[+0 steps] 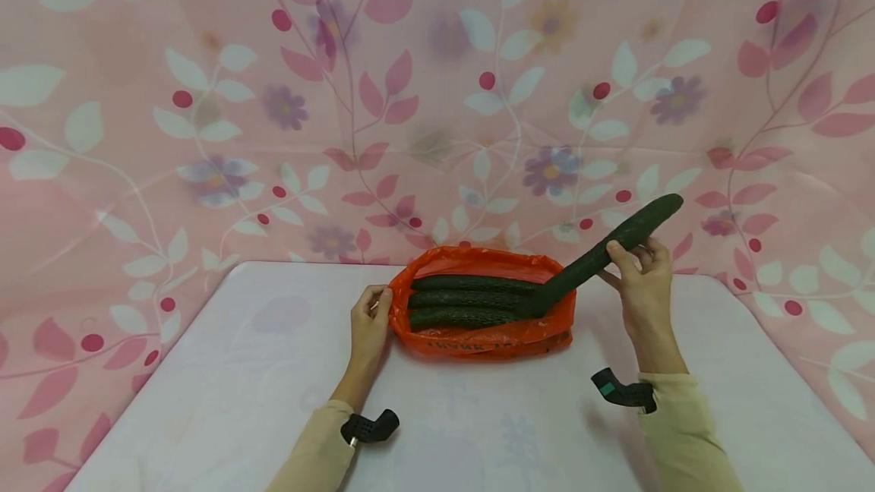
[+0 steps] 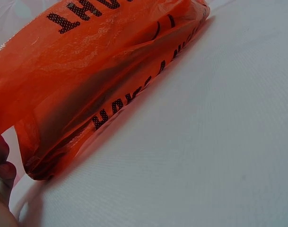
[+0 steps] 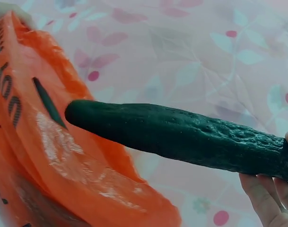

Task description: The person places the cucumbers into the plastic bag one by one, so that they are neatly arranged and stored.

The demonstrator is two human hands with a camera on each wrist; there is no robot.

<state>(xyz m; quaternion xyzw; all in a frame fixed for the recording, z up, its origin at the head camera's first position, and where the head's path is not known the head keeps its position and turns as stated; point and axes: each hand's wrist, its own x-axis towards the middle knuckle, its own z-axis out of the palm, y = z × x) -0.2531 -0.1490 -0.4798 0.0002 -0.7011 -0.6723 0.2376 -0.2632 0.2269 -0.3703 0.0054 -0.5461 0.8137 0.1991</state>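
An orange-red plastic bag (image 1: 472, 346) with black lettering lies with its mouth spread wide. Inside it, three dark green cucumbers (image 1: 465, 300) lie side by side. My left hand (image 1: 368, 332) pinches the bag's left rim between thumb and fingers. At the right, my right hand (image 1: 645, 298) grips another long cucumber (image 1: 618, 241) near its upper part. This cucumber slants down to the left, its lower end over the right side of the bag's mouth. In the right wrist view, thumb and fingertips (image 3: 259, 191) hold the cucumber at one end.
The bag is on a white-covered table (image 1: 273, 401), close to its back edge. Behind the table hangs a pink cloth (image 1: 437, 97) printed with leaves and flowers. Each wrist carries a small black camera mount (image 1: 372, 427).
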